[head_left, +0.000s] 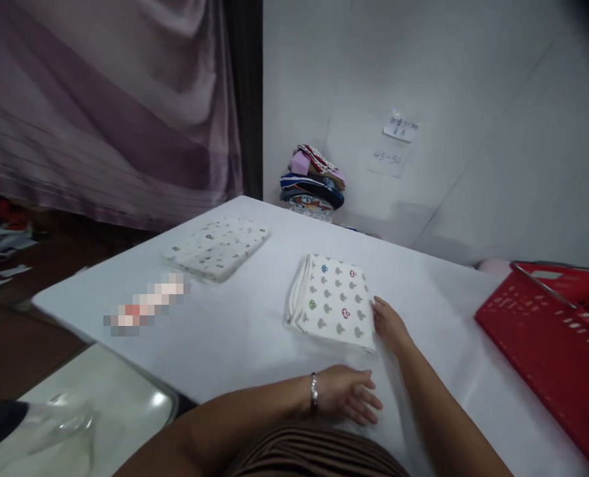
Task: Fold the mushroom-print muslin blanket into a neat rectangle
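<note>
A folded white cloth (331,301) printed with grey, red, blue and green mushrooms lies on the white table (234,344). At its right edge is my right hand (391,326), fingers stretched out and touching or almost touching the fold. My left hand (348,395), with a silver bracelet on the wrist, is held palm inward near the table's front edge, just below the cloth. Its fingers are apart and hold nothing. Farther left lies a second folded white cloth (219,246) with a small scattered print, flat on the table.
A red plastic basket (533,351) stands at the right. Left of the cloths is a pixelated long item (148,305). A stack of folded fabrics (311,182) rises behind the table by the wall. A purple curtain (125,99) hangs at the left, above a pale chair-like surface (120,391).
</note>
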Tool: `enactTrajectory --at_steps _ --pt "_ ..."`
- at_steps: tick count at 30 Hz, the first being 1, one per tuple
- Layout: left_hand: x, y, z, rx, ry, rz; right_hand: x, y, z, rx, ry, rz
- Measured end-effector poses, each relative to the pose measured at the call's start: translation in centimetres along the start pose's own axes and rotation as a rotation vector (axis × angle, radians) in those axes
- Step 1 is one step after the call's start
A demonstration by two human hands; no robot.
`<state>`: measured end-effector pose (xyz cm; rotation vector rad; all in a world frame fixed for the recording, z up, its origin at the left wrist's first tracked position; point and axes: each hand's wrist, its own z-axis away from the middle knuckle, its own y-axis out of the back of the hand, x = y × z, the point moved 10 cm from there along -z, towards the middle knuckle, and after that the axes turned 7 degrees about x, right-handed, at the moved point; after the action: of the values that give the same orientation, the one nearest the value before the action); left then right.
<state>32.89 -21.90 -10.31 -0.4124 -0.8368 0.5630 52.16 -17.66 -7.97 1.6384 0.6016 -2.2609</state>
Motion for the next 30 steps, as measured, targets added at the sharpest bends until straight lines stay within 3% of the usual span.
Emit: enactTrajectory --at_steps 1,3,4,6,8,10,11,13,15,17,20,23,26,28,30 --pt "0.7 0.1 1.0 -0.007 -0.046 -0.065 0.4 1.2 0.3 0.03 -0.005 0.003" --pt "4.1 1.8 3.3 0.099 -0.224 -0.188 1.0 2.7 0.9 0.056 0.012 0.054" --pt "6.4 3.4 4.7 0.212 -0.342 -0.267 0.8 3.3 1.3 0.074 0.07 0.123" --pt "11.5 7.2 8.3 0.549 -0.624 -0.469 -0.8 3.3 2.7 0.103 0.29 0.333" --pt "15.1 10.7 12.5 0.928 -0.848 -0.672 -3.3 1.1 5.6 0.06 0.621 0.558" --pt "16.4 13.6 14.7 1.185 -0.888 -0.814 -4.9 -3.1 9.5 -0.092 0.943 0.735" --pt "16.4 14.9 15.0 1.254 -0.853 -0.844 -4.9 -5.2 11.3 -0.188 1.05 0.817" --pt "15.8 17.1 14.3 1.288 -0.74 -0.842 -4.1 -9.0 13.5 -0.346 1.135 0.988" --pt "15.0 18.2 13.2 1.26 -0.667 -0.802 -2.9 -11.7 13.9 -0.426 1.109 1.14" --pt "14.7 18.1 12.5 1.236 -0.689 -0.753 -1.7 -13.5 13.6 -0.462 1.046 1.238" --pt "15.0 17.2 12.2 1.184 -0.837 -0.616 -0.4 -15.0 12.8 -0.485 0.949 1.291" --pt "15.4 16.3 11.8 1.073 -0.923 -0.462 -0.2 -15.5 12.1 -0.44 0.887 1.262" --pt "15.1 16.6 11.6 1.056 -0.868 -0.341 -1.0 -15.3 11.5 -0.405 0.838 1.098" --pt "14.6 17.3 11.7 1.095 -0.811 -0.288 -1.6 -14.4 10.1 -0.376 0.686 0.908" --pt "14.0 17.9 11.9 1.131 -0.763 -0.293 -2.5 -11.9 7.9 -0.267 0.455 0.633"
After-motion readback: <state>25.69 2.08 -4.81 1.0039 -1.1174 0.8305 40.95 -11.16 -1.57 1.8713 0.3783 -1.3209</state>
